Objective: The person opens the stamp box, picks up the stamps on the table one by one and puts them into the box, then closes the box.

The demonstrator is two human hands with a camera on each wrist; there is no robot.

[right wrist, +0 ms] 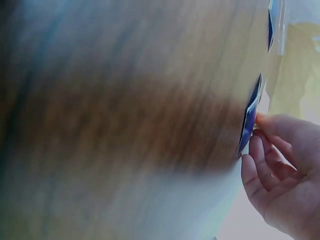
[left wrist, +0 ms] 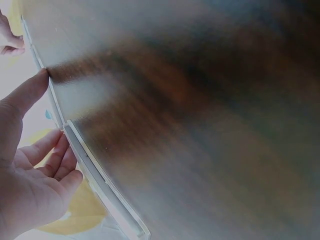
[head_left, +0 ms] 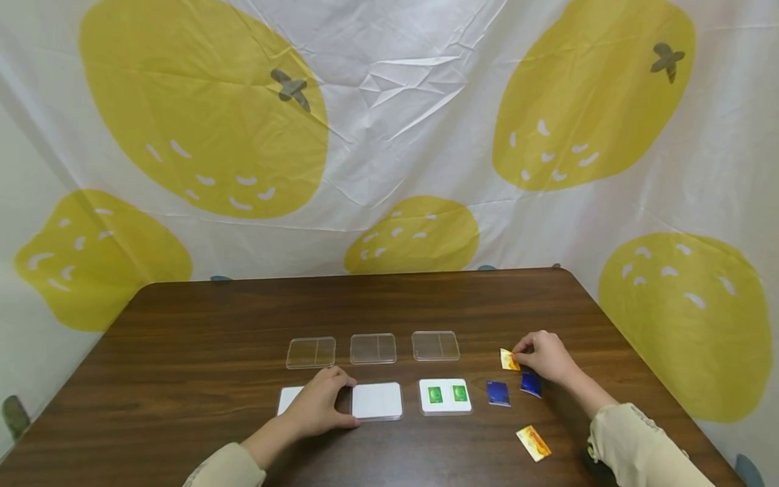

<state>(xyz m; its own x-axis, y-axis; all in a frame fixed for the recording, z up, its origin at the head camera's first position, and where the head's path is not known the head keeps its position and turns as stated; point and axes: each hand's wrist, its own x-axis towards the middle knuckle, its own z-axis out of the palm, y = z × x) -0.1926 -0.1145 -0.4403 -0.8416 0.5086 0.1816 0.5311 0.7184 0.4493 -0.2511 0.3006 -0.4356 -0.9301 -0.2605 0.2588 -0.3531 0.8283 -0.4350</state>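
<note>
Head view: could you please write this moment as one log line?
right hand: pinching upper yellow packet; left hand: touching middle white case; rightmost white case: two green squares

One bench [head_left: 201, 352] carries three clear rectangular panels [head_left: 373, 348], three white-faced cases [head_left: 376, 401], two green squares [head_left: 435, 395], two blue pieces [head_left: 498, 393] and two yellow-and-orange pieces [head_left: 533, 443]. There are two hands [head_left: 316, 406], two sleeves [head_left: 635, 443], one hanging cloth [head_left: 414, 149] and five large printed lemons [head_left: 207, 115].

The middle case [head_left: 376, 401] looks plastic, the tabletop [head_left: 201, 379] wooden.
</note>
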